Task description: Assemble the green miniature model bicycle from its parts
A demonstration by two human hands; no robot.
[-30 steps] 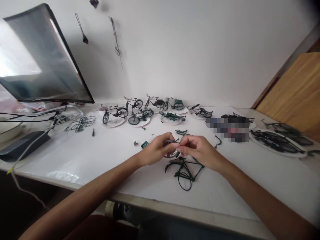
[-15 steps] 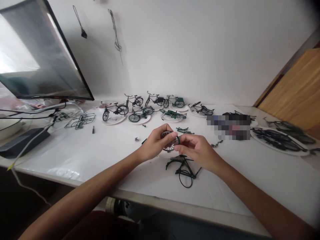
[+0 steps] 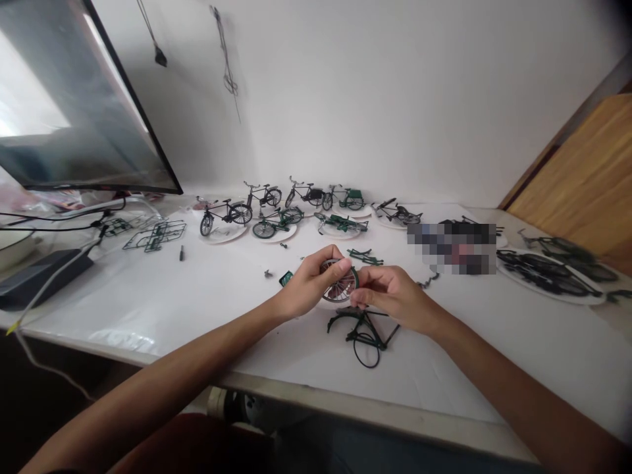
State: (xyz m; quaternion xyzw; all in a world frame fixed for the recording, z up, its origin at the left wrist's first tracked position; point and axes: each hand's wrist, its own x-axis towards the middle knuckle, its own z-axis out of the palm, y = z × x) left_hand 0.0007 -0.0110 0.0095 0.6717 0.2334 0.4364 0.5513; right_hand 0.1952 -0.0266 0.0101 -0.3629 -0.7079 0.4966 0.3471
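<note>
Fingers of our left hand (image 3: pixel 309 283) are closed on the small spoked wheel (image 3: pixel 340 283), with the thumb laid over its upper rim. Those of our right hand (image 3: pixel 399 299) are bent in close together at the wheel's right edge, beside the green curved strip (image 3: pixel 356 282) that runs along it; we cannot tell whether they pinch it or only touch it. We have the wheel raised above the white-covered bench (image 3: pixel 197 316), tilted so that its spokes show.

Just below our hands, the dark green bicycle frame (image 3: pixel 368 332) lies on the bench, with a thin black ring (image 3: pixel 366 352) at its near side, overlapping it in our view. Beyond our hands lies a green forked piece (image 3: pixel 365 257), and left of our left hand we see a little green tray (image 3: pixel 285 279), partly hidden, near a small grey part (image 3: pixel 268 273).

Farther back, model bicycles (image 3: pixel 279 222) stand or lie in rows, several on white discs (image 3: pixel 224 236). To the left we see green part frames (image 3: pixel 155 236), a small dark tool (image 3: pixel 182 253) and a monitor (image 3: pixel 79 99).
</note>
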